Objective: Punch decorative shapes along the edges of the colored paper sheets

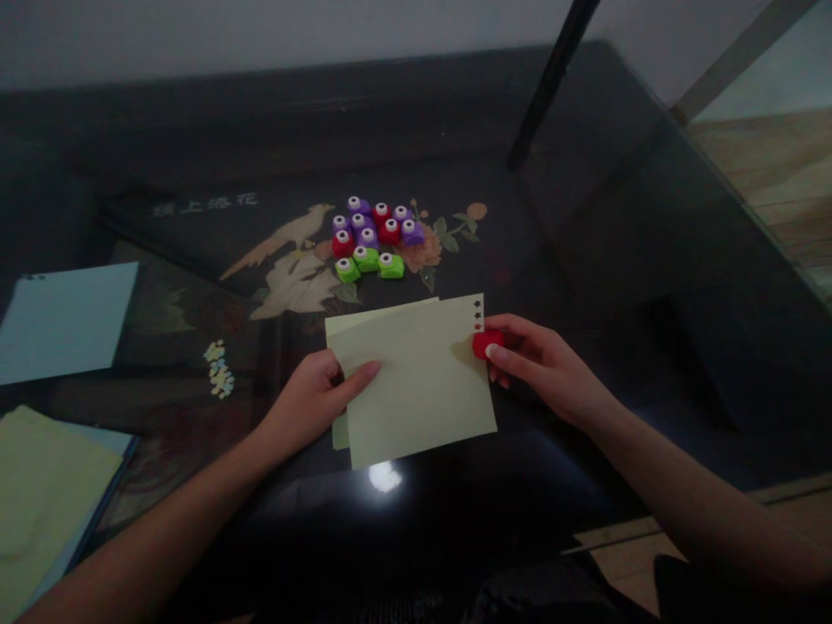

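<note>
My left hand (pixel 331 386) grips sheets of pale yellow paper (pixel 419 381) by their left side, thumb on top. At least two sheets overlap, slightly out of line. Between the thumb and fingers of my right hand (pixel 536 355) is a red craft punch (pixel 489 344), set on the paper's right edge. Just above the punch, a short column of star-shaped holes (pixel 478 315) runs up to the paper's top right corner. Whether the punch is pressed down cannot be made out.
Several purple, red and green craft punches (pixel 367 234) stand grouped beyond the paper. To the left lie small paper cutouts (pixel 219 368), a light blue sheet (pixel 68 321) and a stack of yellow and blue paper (pixel 52 494). A black pole (pixel 549 87) meets the dark glossy table (pixel 617 217).
</note>
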### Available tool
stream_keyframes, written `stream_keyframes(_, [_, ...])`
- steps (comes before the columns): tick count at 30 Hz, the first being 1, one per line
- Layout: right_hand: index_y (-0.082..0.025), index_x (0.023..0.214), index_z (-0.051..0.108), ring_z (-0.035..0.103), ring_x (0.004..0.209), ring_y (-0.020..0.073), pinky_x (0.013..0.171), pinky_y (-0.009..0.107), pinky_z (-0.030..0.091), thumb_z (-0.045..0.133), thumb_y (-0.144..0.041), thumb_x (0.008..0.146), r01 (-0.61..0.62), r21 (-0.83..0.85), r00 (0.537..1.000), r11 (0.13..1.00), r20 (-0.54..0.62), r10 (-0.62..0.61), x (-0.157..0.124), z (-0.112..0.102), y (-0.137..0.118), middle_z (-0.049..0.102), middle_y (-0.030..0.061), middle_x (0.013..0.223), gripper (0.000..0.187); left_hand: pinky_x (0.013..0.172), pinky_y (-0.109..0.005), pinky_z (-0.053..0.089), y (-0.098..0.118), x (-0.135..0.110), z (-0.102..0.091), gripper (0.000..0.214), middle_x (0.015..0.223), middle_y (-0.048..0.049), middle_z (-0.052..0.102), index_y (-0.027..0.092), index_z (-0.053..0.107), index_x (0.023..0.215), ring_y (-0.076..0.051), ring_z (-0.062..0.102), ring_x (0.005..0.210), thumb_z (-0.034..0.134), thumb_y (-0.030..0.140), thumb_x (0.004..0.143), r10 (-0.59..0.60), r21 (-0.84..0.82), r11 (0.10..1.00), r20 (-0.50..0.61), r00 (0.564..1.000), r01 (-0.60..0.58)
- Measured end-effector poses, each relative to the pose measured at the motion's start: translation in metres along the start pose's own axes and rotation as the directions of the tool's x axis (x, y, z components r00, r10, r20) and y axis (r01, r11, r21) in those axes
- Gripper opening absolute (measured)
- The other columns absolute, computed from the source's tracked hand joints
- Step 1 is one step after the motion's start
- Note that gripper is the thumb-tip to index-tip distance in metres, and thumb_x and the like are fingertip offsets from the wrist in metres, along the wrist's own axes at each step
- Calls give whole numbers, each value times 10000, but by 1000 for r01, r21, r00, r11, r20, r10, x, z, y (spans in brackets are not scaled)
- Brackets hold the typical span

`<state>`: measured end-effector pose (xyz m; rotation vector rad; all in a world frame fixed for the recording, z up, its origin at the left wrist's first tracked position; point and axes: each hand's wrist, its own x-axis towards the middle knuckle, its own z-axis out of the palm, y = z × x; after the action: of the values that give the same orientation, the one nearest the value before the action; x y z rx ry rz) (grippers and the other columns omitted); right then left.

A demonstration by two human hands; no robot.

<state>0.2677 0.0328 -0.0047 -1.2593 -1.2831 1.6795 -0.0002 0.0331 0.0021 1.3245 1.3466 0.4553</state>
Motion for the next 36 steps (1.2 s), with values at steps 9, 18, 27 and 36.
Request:
stream_keyframes(9, [-183, 1054, 582, 531, 591, 88, 513, 215, 441, 657, -344, 782, -25, -150, 999, 988, 34, 30, -3, -3, -15, 629, 13, 825, 325, 526, -252, 503, 7, -2, 1, 204, 602, -26, 676, 179, 603, 685, -198, 663, 658, 560, 357, 776, -34, 17, 999, -19, 999, 34])
stream_keyframes(18, [-186, 981, 588, 511, 566, 88, 497, 213, 429, 648, -324, 784, -10, -191, 999, 982, 34, 17, -3, -2, -16, 609, 0, 770, 248, 586, -274, 535, -3, -1, 0, 256, 803, -63, 732, 159, 661, 893, -205, 675, 745, 549, 374, 813, 17, 34, 999, 9, 1000, -17])
stream_keyframes(27, [-199, 1037, 602, 531, 593, 90, 484, 199, 415, 656, -344, 804, -1, -67, 999, 998, -43, -2, -2, -4, -8, 616, -1, 758, 279, 568, -266, 529, 1, -2, 1, 208, 701, -37, 709, 165, 633, 755, -194, 668, 688, 552, 349, 808, 29, 14, 999, 4, 1000, -30])
stream_keyframes(36, [-220, 1071, 625, 537, 646, 105, 497, 214, 394, 662, -314, 811, 46, 11, 992, 999, -117, -44, -1, -11, -12, 638, 23, 826, 278, 552, -258, 523, -1, -2, 0, 233, 836, -67, 736, 157, 646, 881, -180, 667, 674, 572, 361, 798, -11, -50, 999, -11, 1000, 11])
